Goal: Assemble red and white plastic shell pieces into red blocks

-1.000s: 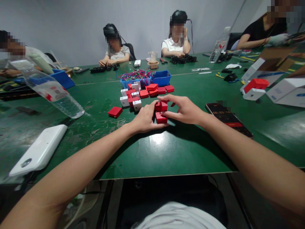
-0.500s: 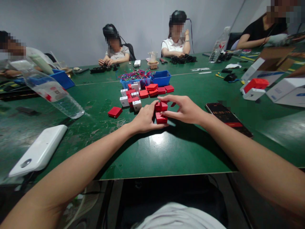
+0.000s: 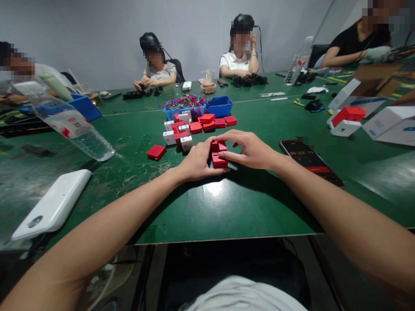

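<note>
Both my hands meet over small red boxes on the green table [image 3: 233, 203]. My left hand [image 3: 196, 163] curls round a red box base [image 3: 219, 161] that rests on the table. My right hand [image 3: 251, 149] pinches a red lid [image 3: 218, 146] held just above that base, fingers closed over its top. Behind them lies a cluster of red and white small boxes [image 3: 191, 128]. One lone red box [image 3: 156, 152] sits to the left.
A black phone [image 3: 308, 160] lies by my right wrist. A white power bank [image 3: 53, 204] and a lying water bottle [image 3: 69, 123] are at the left. Blue bins [image 3: 220, 106] with coloured wires stand behind the boxes. White cartons [image 3: 385, 121] sit at right. Several people work around the table.
My right hand's fingers have closed down further over the red lid, lowering it slightly toward the base. My left hand has stayed in place.
</note>
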The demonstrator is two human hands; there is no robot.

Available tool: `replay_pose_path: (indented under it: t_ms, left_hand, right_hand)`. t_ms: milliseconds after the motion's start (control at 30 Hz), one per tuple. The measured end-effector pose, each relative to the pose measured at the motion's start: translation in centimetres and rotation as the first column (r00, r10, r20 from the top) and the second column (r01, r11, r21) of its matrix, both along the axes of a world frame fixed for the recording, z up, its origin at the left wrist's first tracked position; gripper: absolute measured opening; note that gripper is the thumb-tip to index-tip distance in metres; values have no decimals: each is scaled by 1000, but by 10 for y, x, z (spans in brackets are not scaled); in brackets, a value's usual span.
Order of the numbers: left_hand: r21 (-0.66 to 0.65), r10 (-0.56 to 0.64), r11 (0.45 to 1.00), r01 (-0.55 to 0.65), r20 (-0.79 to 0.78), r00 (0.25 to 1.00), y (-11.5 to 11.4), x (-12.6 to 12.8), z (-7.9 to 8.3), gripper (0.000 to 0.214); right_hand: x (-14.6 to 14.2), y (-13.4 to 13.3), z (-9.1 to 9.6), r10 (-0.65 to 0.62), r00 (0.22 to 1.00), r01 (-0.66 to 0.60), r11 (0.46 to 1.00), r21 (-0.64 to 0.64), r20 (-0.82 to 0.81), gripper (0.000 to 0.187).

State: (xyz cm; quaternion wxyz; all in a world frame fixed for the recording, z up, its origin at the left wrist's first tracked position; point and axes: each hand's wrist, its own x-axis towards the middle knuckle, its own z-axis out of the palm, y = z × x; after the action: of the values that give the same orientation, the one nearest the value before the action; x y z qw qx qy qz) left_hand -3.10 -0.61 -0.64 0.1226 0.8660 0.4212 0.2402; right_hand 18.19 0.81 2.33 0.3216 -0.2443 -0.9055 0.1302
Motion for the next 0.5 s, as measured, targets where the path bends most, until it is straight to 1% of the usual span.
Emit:
replay_pose_path:
  t_ms: [267, 500]
  left_hand:
    - [-4, 1, 1000, -1, -5, 1000, 0, 0, 1, 89]
    - [-16, 5, 1000, -5, -13, 1000, 0, 0, 1, 89]
  right_hand:
    - [-2, 0, 0, -37, 999, 37, 999, 4, 6, 36]
    - [-2, 0, 0, -41, 999, 41, 999, -26, 2, 32]
